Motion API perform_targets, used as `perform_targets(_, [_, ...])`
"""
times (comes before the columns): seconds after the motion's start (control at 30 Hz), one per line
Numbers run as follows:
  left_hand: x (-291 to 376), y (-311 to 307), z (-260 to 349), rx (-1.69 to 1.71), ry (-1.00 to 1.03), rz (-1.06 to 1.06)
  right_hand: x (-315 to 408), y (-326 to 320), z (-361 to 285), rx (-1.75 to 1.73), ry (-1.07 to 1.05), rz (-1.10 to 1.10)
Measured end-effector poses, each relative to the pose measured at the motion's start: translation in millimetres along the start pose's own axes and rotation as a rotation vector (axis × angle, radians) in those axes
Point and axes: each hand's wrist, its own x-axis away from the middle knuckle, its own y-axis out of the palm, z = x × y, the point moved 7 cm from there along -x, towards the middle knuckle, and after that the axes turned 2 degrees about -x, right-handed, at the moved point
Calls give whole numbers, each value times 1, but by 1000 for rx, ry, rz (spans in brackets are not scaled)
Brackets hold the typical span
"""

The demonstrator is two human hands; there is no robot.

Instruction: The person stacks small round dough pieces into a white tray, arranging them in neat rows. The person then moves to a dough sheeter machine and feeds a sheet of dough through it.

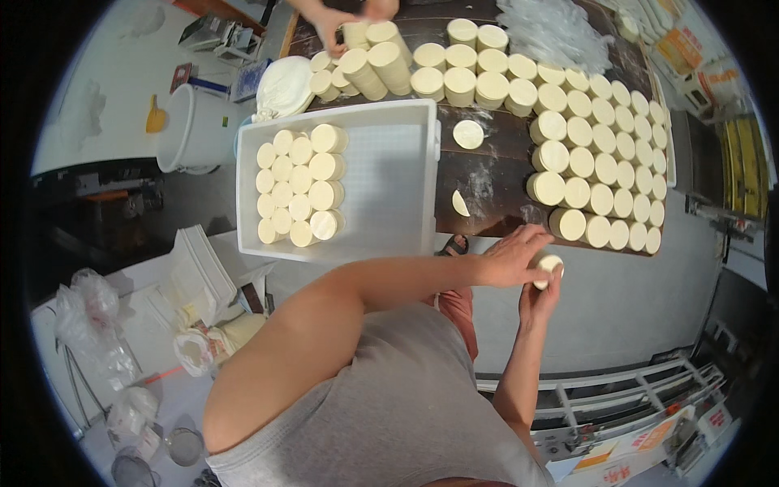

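Note:
Just off the table's near edge, both my hands are on a stack of round dough wrappers (548, 266). My left hand (510, 257) reaches across my body and lies over the stack's upper left side. My right hand (540, 298) grips it from below, thumb along its edge. Close above stand rows of stacked dough wrappers (571, 224) at the table's right end. A white plastic tray (389, 228) on the left holds more stacks in its left half. Between tray and rows lie a single dough round (468, 134) and a curved dough scrap (461, 203).
Another person's hands (331, 29) are at stacks on the far side of the dark wooden table (493, 176). Clear plastic bags (557, 30) lie at the back. A white bucket (198, 131) stands left, a metal-framed machine (614, 402) lower right.

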Motion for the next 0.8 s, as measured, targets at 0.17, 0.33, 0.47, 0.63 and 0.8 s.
perform_targets(0.17, [21, -83, 66, -236, 215, -305, 59, 98, 18, -80, 259, -369])
perform_targets(0.33, [84, -205, 61, -237, 173, -21, 82, 214, 92, -121, 528, -483])
perform_targets(0.47, [160, -306, 5, -236, -24, 256, 79, 307, 163, 421, 459, -677])
perform_targets(0.63, [275, -428, -78, -193, -54, 859, 84, 455, 254, 513, 485, -693])
perform_targets(0.8, [390, -500, -219, -595, -503, 1171, 57, 574, 326, 834, 111, -911])
